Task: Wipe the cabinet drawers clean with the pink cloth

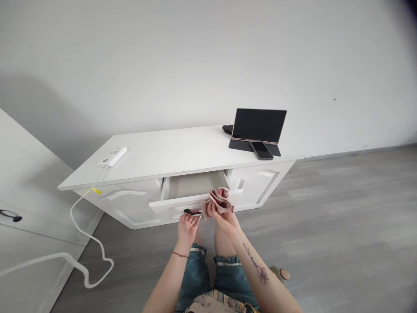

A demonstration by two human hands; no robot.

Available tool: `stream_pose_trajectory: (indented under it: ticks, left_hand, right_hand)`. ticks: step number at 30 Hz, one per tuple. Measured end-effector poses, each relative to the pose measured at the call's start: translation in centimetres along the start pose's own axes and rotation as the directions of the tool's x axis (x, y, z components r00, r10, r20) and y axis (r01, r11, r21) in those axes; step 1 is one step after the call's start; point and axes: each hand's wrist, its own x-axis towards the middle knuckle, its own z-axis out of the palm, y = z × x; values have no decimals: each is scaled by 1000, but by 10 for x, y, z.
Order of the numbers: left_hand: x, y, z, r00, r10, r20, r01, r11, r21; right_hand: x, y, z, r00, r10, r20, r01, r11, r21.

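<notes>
My right hand (pixel 224 221) grips a folded pink and cream cloth (pixel 219 201), holding it in front of the pulled-out drawer's front panel. My left hand (pixel 188 227) is palm up at the black drawer handle (pixel 191 212), its fingers curled at the handle from below. The white drawer (pixel 195 184) stands pulled out of the cabinet, and its visible floor is bare. Part of the handle is covered by the cloth.
On the white cabinet top (pixel 172 150) stand a tablet (pixel 259 125) with a phone (pixel 261 151) before it, and a white power strip (pixel 116 157). Its cable (pixel 72 213) loops down at left. A jar-like object (pixel 280 274) is on the grey floor (pixel 332 226). A white cupboard (pixel 35 187) stands left.
</notes>
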Motion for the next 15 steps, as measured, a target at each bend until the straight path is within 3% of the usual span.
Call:
stream_pose_trajectory:
  ticks: [3,6,10,15]
  left_hand:
    - [-2,-5,-2,998,41,54,-42,999,10]
    - [0,-10,-2,993,99,63,-100,995,24]
    - [3,-13,-3,988,138,66,-142,989,52]
    - [9,-11,-7,984,157,85,-168,977,131]
  right_hand:
    - [-12,-27,-3,993,44,-110,-8,949,316]
    - [-21,-51,-12,992,75,-103,-24,903,430]
    - [-33,-82,-34,998,19,-52,2,924,384]
    - [-60,-119,-54,973,-232,-10,229,953,198]
